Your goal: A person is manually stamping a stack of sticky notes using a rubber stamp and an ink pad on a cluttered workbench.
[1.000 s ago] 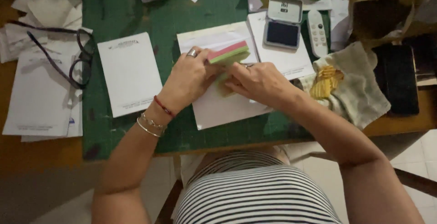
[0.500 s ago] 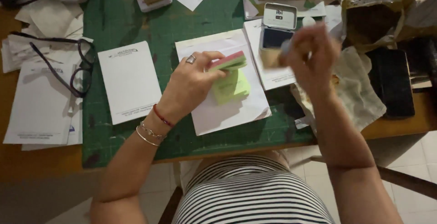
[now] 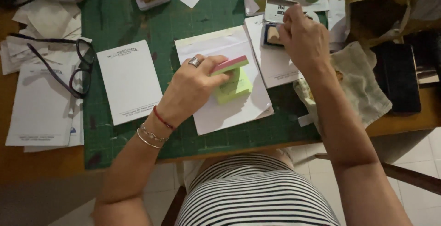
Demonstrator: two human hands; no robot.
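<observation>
Left hand [image 3: 195,86] lay palm-down on the white sheet [image 3: 229,109], fingers pinching a sticky-note pad [image 3: 232,77], its long edge running left-right, top leaves lifted. Right hand [image 3: 301,38], fingers closed on a small stamp [image 3: 274,35], pressed it into the open ink pad [image 3: 278,22].

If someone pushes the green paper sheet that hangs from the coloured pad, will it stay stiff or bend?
The green sheet probably bends easily: it already folds down from the pad. It looks thin, so likely very light. The left hand steadies the pad.

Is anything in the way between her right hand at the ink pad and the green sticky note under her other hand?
Nothing visible: only flat white paper lies between the right hand and the green note.
</observation>
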